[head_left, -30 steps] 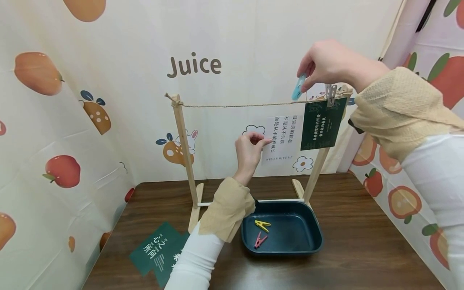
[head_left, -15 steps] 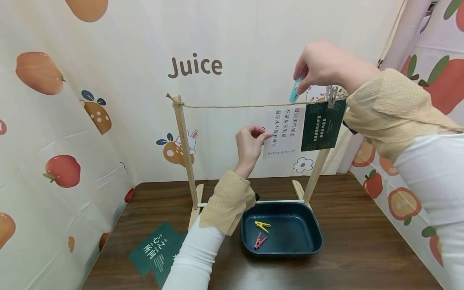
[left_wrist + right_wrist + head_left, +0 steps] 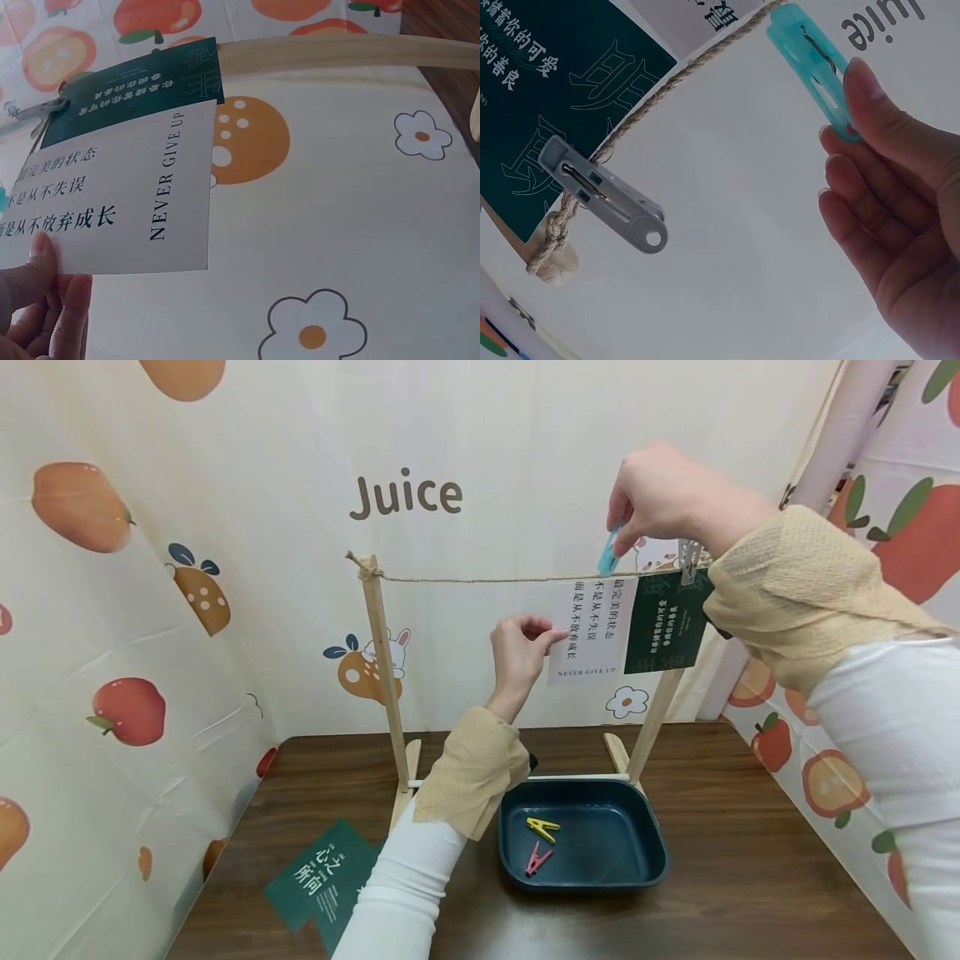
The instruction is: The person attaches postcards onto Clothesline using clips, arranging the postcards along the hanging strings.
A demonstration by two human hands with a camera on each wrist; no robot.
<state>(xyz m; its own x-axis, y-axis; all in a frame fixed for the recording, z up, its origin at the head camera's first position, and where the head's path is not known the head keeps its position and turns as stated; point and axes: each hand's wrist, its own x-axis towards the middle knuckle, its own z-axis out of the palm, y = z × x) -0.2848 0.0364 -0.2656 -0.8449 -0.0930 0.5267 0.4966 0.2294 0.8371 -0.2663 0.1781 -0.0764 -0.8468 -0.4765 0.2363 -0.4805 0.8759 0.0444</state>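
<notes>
Fruit-printed curtains (image 3: 487,443) surround your dark wood tabletop (image 3: 750,835), where a wooden frame (image 3: 385,677) stands with a rope (image 3: 480,580) strung across its top. Compared with a second ago, your white card (image 3: 588,652) has risen: its top edge, then clearly below the rope, now sits level with it, just beside the hanging green card (image 3: 663,631). Your left hand (image 3: 519,660) has come slightly up and right with it, and your right hand (image 3: 660,497) has eased the blue clip (image 3: 810,67) a little lower and leftward. The grey clip (image 3: 604,196) holds the green card on the rope as before, and the yellow clip (image 3: 543,828) and pink clip (image 3: 537,860) lie unmoved in the tray (image 3: 622,835).

Your left forearm rises from below, wrist high, thumb and forefinger pinching the white card by its left edge. Your right arm reaches in from the right above the rope, fingers pointing down, thumb and fingertips pinching the blue clip's handle end. Its tip is at the rope; you can't tell whether it grips anything.
</notes>
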